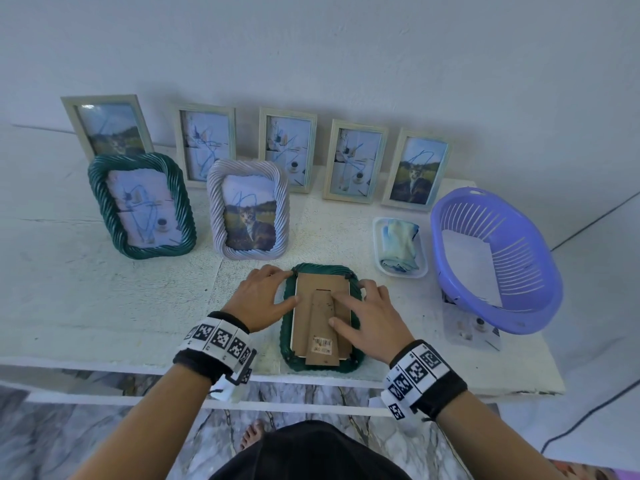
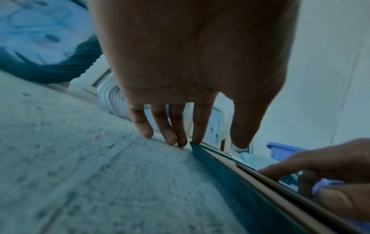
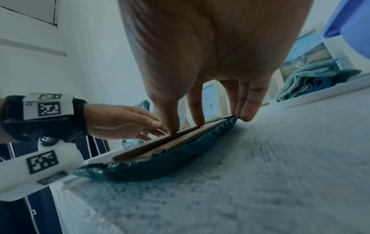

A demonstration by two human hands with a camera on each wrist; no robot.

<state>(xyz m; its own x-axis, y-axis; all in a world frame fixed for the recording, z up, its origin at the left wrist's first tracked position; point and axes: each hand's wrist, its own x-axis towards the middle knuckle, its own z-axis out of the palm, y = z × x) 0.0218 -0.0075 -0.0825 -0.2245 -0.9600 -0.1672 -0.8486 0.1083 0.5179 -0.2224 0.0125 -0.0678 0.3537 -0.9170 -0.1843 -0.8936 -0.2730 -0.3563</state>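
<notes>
The green frame (image 1: 286,341) lies face down at the front of the table (image 1: 104,306), picture hidden, its cardboard back (image 1: 311,289) bearing a barcode sticker (image 1: 322,342) too small to read; the left hand (image 1: 259,296) rests loose-fingered on its rim, the right hand (image 1: 367,320) presses straight fingers on the back.

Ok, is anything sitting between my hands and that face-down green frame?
Nothing visible. Both hands touch the frame: the left hand rests at its left rim, and the right hand has thumb and forefinger on the cardboard back, other fingers by the right rim.
</notes>
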